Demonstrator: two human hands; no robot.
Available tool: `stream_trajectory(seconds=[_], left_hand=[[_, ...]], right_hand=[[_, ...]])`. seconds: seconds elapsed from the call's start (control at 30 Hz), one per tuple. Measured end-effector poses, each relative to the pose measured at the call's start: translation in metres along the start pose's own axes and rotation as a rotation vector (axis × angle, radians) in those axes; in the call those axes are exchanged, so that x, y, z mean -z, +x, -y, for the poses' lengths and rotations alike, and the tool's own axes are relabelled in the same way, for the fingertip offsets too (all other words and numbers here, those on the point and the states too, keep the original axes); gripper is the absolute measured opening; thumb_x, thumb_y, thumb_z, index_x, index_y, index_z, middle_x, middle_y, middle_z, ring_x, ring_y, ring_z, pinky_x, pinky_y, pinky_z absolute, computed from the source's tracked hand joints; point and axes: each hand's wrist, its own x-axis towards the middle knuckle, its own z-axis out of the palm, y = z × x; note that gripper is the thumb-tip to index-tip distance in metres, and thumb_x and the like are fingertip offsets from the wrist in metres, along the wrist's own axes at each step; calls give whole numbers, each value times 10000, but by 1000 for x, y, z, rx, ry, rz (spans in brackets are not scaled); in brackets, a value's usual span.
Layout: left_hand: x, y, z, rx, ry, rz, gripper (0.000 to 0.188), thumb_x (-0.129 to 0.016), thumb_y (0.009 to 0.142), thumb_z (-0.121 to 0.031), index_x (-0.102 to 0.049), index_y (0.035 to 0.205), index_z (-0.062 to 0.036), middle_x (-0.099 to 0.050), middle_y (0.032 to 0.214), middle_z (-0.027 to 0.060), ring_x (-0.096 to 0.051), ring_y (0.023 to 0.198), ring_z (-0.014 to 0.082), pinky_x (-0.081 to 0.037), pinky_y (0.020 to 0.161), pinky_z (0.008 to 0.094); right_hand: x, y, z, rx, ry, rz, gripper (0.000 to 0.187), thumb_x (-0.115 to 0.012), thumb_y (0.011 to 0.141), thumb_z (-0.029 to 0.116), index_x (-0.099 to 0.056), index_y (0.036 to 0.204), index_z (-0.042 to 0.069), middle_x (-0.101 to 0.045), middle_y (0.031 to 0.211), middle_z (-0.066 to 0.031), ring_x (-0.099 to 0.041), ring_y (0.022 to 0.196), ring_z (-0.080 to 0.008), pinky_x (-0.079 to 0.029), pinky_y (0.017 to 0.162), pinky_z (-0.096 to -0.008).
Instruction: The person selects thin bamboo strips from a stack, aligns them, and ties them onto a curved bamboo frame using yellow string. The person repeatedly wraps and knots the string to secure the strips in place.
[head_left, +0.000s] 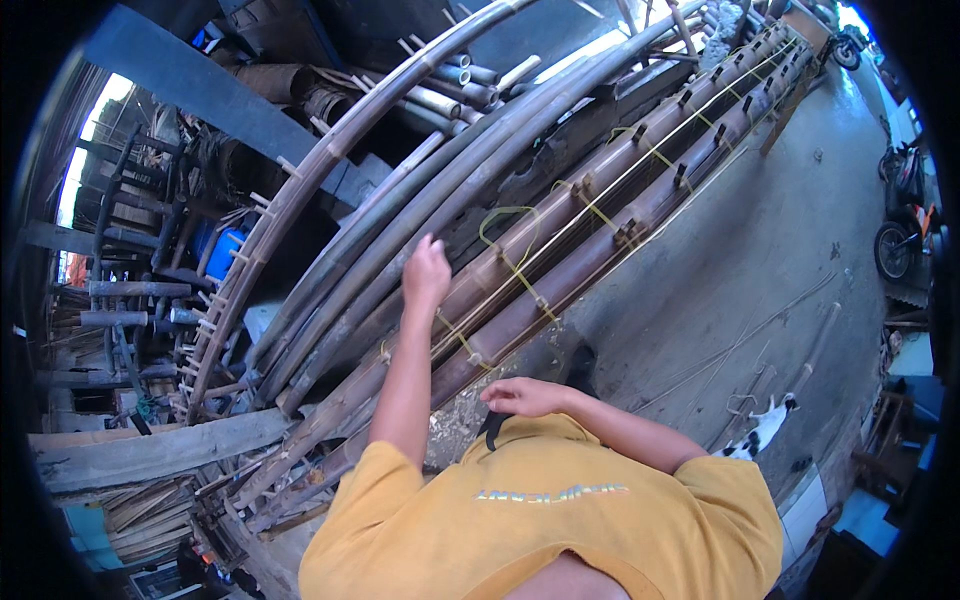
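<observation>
My left hand (428, 270) is raised over the long bamboo poles, its fingers closed; whether anything thin is in them I cannot make out. To its right, a loose loop of yellow-green strap (510, 212) arches above a bamboo pole (540, 222) bound with similar ties. A second dark bamboo pole (560, 275) runs alongside, lashed to the first, with thin strips between them. At my waist, my right hand (525, 397) is curled with its fingers drawn together, close to a black strap (491, 430). What it holds, if anything, is hidden.
More long bamboo poles (420, 215) lie to the left, beside a curved bamboo piece with pegs (290, 195). A black-and-white cat (765, 428) is on the concrete floor (720, 290) at right. Motorcycles (900, 225) stand along the right side. Cut bamboo tubes (450, 95) are stacked behind.
</observation>
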Motion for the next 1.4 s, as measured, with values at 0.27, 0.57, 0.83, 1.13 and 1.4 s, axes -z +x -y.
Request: stream_trajectory(seconds=[0.27,0.57,0.83,1.13,1.4], left_hand=[[28,-149,21,20,205,332,239,-605,948,-217,-597,1108,-39,-692,1015,221,-674,973,402,-517,865,474],[35,-140,26,244,-108,302,369,-485,1010,-385,-671,1204,-132,-690,1108,220,-632,1072,440,-488,899,518],[17,-140,36,195,-175,209,318,-520,1009,-332,-695,1103,-83,-721,1009,184,-682,968,383,-514,841,454],[5,-17,80,0,-206,-95,349,-511,1032,-294,-685,1030,8,-721,856,163,-703,820,298,-530,729,409],[67,-53,112,13,-172,-75,288,-515,1003,-252,-668,1120,-38,-717,1013,215,-686,973,400,-530,826,445]], right_hand=[[-57,97,105,416,439,-753,307,-453,1034,281,-580,861,63,-588,835,-46,-562,733,-186,-476,724,-320],[45,197,98,198,-873,-306,502,-497,997,446,-713,902,3,-635,710,-199,-621,699,-369,-481,674,-444],[-14,20,57,124,-780,124,341,-588,903,282,-641,757,-22,-647,769,-261,-638,745,-431,-520,735,-494],[-25,32,28,193,-1025,12,260,-596,822,268,-670,700,51,-644,670,-181,-654,710,-381,-517,768,-479],[-114,51,23,-17,-342,98,264,-664,892,303,-650,1017,70,-676,935,-122,-667,910,-266,-537,842,-420]])
